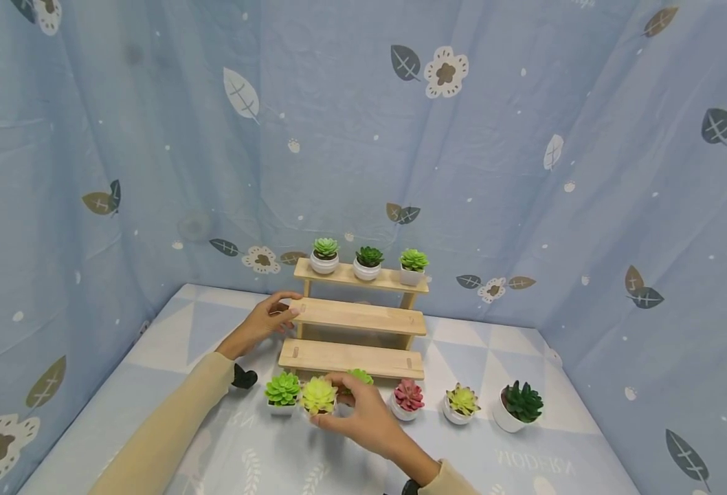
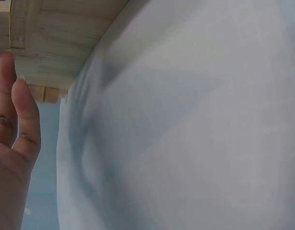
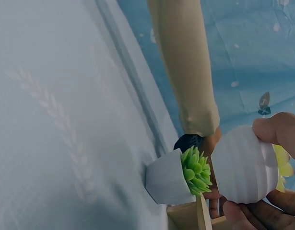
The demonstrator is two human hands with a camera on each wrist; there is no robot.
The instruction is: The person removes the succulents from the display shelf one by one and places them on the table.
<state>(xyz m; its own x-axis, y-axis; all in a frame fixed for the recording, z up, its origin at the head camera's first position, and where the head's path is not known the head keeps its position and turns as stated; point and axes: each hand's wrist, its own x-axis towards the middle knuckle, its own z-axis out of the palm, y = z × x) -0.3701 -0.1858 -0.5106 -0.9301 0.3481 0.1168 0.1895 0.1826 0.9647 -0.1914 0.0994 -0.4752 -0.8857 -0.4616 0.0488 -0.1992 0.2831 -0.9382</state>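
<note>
My right hand [image 1: 366,419] grips a white ribbed pot [image 3: 243,165] with a yellow-green artificial succulent [image 1: 318,395]. The right wrist view shows this pot tilted, with fingers round its rim. At the left end of a three-tier wooden stand [image 1: 357,315], my left hand [image 1: 271,316] holds the middle shelf between thumb and fingers. Two left fingers [image 2: 27,110] show beside the wood in the left wrist view. Left of the held pot stands a bright green succulent [image 1: 283,390] in a white angular pot [image 3: 169,177]. Another green succulent [image 1: 361,376] is partly hidden behind my right hand.
Three potted succulents, including a dark green one [image 1: 370,257], stand on the top shelf [image 1: 345,273]. To the right on the table are a red succulent [image 1: 409,395], a yellowish one [image 1: 462,399] and a tall dark green one [image 1: 522,401]. Blue patterned cloth [image 1: 351,137] hangs behind.
</note>
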